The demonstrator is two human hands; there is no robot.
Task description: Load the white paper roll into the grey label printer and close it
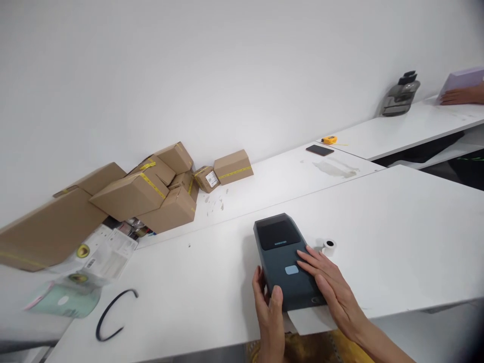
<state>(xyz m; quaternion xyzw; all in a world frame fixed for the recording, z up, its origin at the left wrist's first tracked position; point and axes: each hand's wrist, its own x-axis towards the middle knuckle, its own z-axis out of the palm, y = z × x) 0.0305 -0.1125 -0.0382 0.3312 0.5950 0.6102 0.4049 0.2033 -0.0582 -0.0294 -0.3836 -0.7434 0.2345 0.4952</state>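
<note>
In the head view, a dark box (278, 263) on the near part of the white table (212, 297), a little right of the middle, big face up. On its top, a black patch (279, 234) at the far end and a small blue patch (291, 270) nearer. Left hand (269, 317) at the near left corner, half closed, with hold of the box, thumb by the near end and fingers along the left side. Right hand (335, 287) wide open, laid on the top and right edge, fingers close to the blue patch, not wrapped around anything. At the near end, a white sheet (312, 320) sticking out past the table edge; flap or paper, cannot tell which. Just right of the box, near the right hand, a small white roll (329, 244).

Over on the near left, a thin black hoop (107, 308) with a gap, and left of it a green pack (71, 301), blurry. Farther back on the left, a pile of brown boxes (128, 194). Far off to the right, a black phone (319, 150), a yellow tape measure (329, 140) and a big bottle (401, 96). At the far right, another person's hand (459, 96) on a purple box (461, 79).
</note>
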